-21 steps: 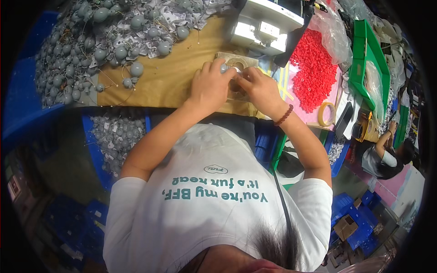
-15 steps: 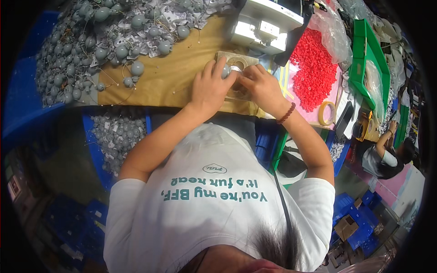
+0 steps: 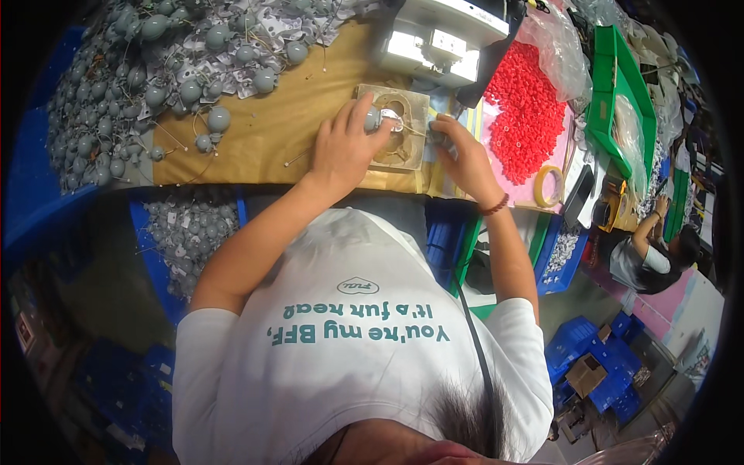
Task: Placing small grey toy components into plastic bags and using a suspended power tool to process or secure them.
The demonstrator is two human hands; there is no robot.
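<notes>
A flat, light-coloured block (image 3: 414, 152) with a rounded recess lies on the brown-covered bench. On its left side sits a small grey ball (image 3: 373, 118) with a white printed tag (image 3: 390, 118) and a thin cord. My left hand (image 3: 339, 151) rests over the block's left edge, its thumb and fingers closed around the ball. Just past the right edge is my right hand (image 3: 470, 166), fingers bent. Its fingertips pinch something small and greyish, perhaps at the cord's end; I cannot make it out.
Many grey balls with tags (image 3: 218, 119) are heaped at the left. A white machine (image 3: 431, 56) stands behind the block. To the right lie red plastic pieces (image 3: 525, 108), a tape roll (image 3: 549, 186) and a green tray (image 3: 601, 128). Another person (image 3: 639, 256) sits at far right.
My right hand has pulled away from my left, to the right past the block's edge. The block's recess shows more now. My left hand stays at the ball.
</notes>
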